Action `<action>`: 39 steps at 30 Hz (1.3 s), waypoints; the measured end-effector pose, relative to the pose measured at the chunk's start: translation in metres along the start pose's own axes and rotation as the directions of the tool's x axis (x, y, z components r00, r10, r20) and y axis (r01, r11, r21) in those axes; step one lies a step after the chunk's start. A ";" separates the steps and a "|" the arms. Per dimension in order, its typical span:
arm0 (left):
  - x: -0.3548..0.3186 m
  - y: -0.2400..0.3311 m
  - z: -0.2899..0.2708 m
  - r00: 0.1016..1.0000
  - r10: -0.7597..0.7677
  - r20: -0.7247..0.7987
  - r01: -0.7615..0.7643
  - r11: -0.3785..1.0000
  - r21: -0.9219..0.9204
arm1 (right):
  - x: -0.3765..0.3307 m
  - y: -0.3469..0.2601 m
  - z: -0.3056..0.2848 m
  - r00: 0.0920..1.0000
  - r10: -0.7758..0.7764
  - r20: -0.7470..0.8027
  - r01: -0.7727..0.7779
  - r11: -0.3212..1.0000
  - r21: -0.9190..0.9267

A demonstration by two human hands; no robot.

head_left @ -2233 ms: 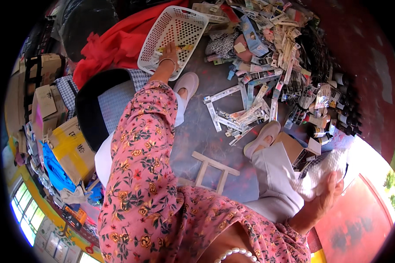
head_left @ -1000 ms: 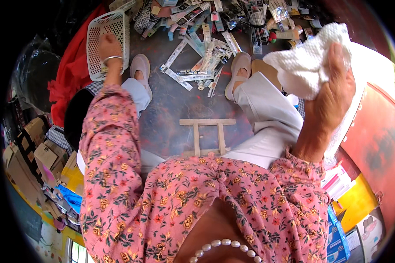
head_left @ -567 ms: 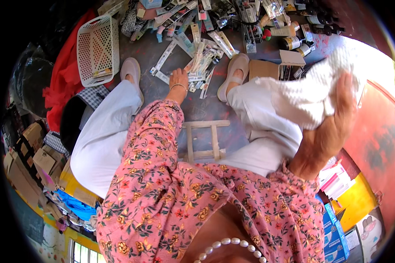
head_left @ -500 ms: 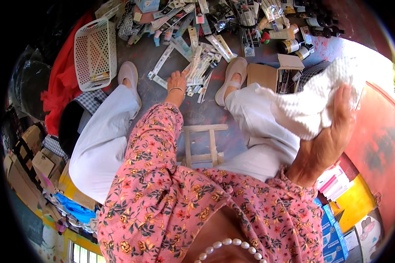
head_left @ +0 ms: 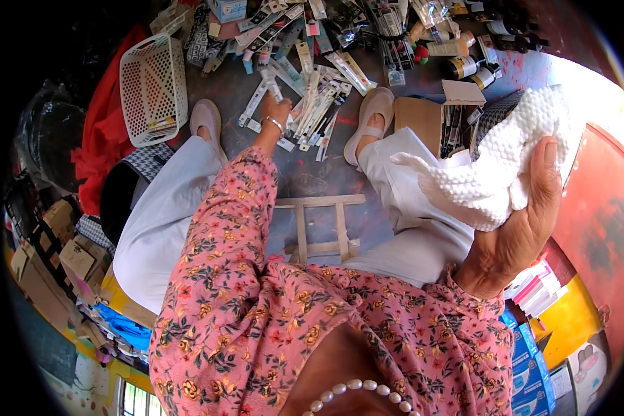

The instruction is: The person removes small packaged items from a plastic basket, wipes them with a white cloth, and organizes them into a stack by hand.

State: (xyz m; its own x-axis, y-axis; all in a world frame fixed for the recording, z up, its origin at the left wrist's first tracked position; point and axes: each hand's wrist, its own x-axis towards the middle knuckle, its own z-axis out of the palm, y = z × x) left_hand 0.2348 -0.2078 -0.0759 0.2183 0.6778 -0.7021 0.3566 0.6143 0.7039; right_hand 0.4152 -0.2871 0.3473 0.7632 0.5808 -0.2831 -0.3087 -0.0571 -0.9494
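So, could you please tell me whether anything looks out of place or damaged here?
Two things: slim, flat white packets lie loose at crossing angles on the smooth grey floor, which looks untidy, and the flat red panel at right bears dark smudges that look like dirt or wear.

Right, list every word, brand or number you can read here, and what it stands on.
No text reads clearly enough to quote.
Slim packet in the left hand: print too small.
Packets on the floor: too small.
Dark bottles: labels too small.
Blue boxes, lower right: print too small.
White cloth in the right hand: none visible.
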 end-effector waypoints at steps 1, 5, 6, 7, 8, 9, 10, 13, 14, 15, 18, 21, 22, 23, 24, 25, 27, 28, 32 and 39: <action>0.006 -0.005 0.006 0.997 0.076 -0.032 -0.072 0.989 0.130 | -0.002 -0.001 0.003 1.000 0.005 0.026 -0.004 1.000 -0.025; 0.023 -0.001 0.053 0.976 0.121 -0.179 -0.037 0.909 0.415 | -0.002 0.003 0.004 0.996 0.026 -0.083 -0.026 1.000 -0.003; 0.025 0.017 0.069 0.967 0.014 -0.256 0.088 0.919 0.384 | -0.001 0.003 0.001 0.996 0.011 -0.094 -0.012 1.000 -0.002; 0.029 0.025 0.079 0.936 -0.095 -0.338 0.217 0.914 0.344 | -0.001 0.004 -0.001 0.995 0.003 -0.097 -0.003 1.000 0.002; 0.063 -0.012 0.063 0.866 -0.256 -0.429 0.333 0.936 0.114 | -0.006 0.003 0.007 0.999 0.021 -0.039 -0.021 1.000 0.016; 0.076 -0.009 0.065 0.847 -0.372 -0.381 0.427 0.901 0.070 | -0.007 0.001 0.007 0.998 0.029 -0.048 -0.028 0.999 0.025; 0.086 0.003 0.064 0.814 -0.474 -0.337 0.514 0.857 0.036 | -0.007 0.001 0.007 0.998 0.037 -0.056 -0.035 0.998 0.046; 0.090 0.013 0.048 0.870 -0.473 -0.137 0.429 0.864 -0.263 | -0.007 0.003 0.004 0.995 0.018 -0.098 -0.014 0.999 0.048; 0.089 0.015 0.041 0.913 -0.401 -0.076 0.341 0.851 -0.401 | -0.006 0.003 0.004 0.994 0.005 -0.112 -0.001 0.999 0.038; 0.086 0.015 0.030 0.943 -0.327 -0.055 0.275 0.863 -0.424 | -0.005 0.003 0.006 0.998 0.014 -0.066 -0.011 0.999 0.045; 0.045 0.032 0.003 0.991 -0.117 -0.059 0.078 0.889 -0.452 | -0.004 0.005 0.007 0.999 0.024 0.029 -0.027 0.995 0.091; 0.025 0.024 -0.034 0.995 -0.088 0.057 0.104 0.831 -0.546 | -0.002 0.004 0.004 0.990 0.012 0.137 -0.032 0.989 0.145; 0.020 0.023 -0.039 0.991 -0.127 0.050 0.133 0.819 -0.558 | -0.002 0.005 0.005 0.989 0.000 0.149 -0.023 0.988 0.151; 0.014 0.020 -0.043 0.989 -0.137 0.059 0.147 0.833 -0.533 | -0.002 0.004 0.007 0.988 -0.012 0.156 -0.012 0.988 0.155; 0.007 0.016 -0.044 0.986 -0.149 0.070 0.163 0.847 -0.506 | -0.001 0.005 0.006 0.991 -0.012 0.133 -0.008 0.989 0.149; 0.000 0.012 -0.046 0.984 -0.161 0.079 0.179 0.857 -0.483 | 0.000 0.004 0.008 0.992 -0.008 0.126 -0.010 0.989 0.147; -0.013 0.005 -0.036 0.978 -0.184 0.102 0.209 0.893 -0.397 | 0.001 0.002 0.006 0.993 0.002 0.116 -0.020 0.988 0.152; -0.020 -0.002 -0.026 0.989 -0.129 0.068 0.145 0.926 -0.349 | 0.000 0.002 0.005 0.994 0.009 0.113 -0.025 0.990 0.141; -0.036 -0.007 0.009 0.996 -0.051 -0.074 0.069 0.962 0.263 | 0.000 0.003 0.010 0.997 0.020 0.079 -0.027 0.995 0.091; -0.061 0.052 0.058 0.975 -0.198 0.096 0.137 0.888 0.440 | 0.003 0.002 0.005 0.999 0.028 0.037 -0.033 0.991 0.132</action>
State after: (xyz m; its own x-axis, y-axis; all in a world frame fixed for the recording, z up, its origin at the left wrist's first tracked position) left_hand 0.2931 -0.2406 -0.0028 0.2293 0.5005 -0.8348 0.7459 0.4607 0.4810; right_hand 0.4140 -0.2813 0.3454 0.7328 0.6086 -0.3043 -0.4056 0.0316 -0.9135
